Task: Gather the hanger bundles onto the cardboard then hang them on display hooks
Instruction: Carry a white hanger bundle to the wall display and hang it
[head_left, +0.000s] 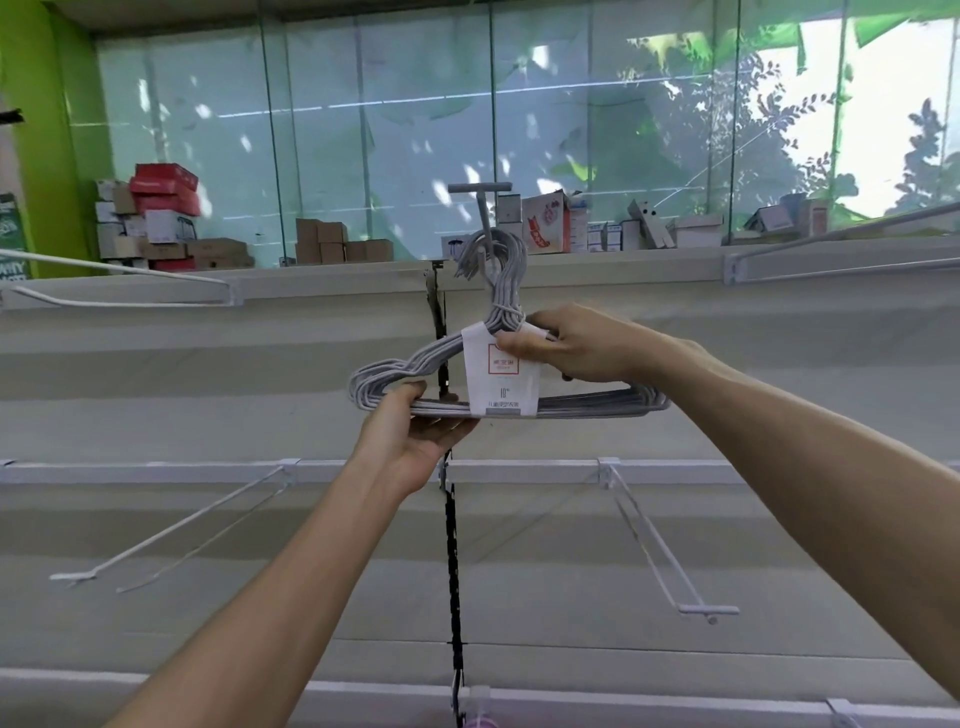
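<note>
Hanger bundle (506, 374) sits at the centre of my view, raised in front of the white shelving, its grey wire hooks bunched together and reaching up toward 12 o'clock, where a grey T-topped display hook (480, 208) juts out from the top rail. I judge the bundle is held high and level so the bunched hooks can slip over that peg in one go.

My right hand (576, 345), coming in from 3 o'clock, pinches the neck of the bundle just where the white paper label (500, 371) wraps it; the thumb lies on the label's face. That grip steers the hooks. My left hand (415, 431), from 7 o'clock, cups the bottom bar from beneath, palm up, thumb curled over the wire, taking the weight and keeping the stack from fanning apart.

I cannot tell whether the hooks are already over the peg or only in front of it. Lower pegs (660, 545) at 5 and 8 o'clock hang bare. No cardboard shows here, so I take the gathering as done.
</note>
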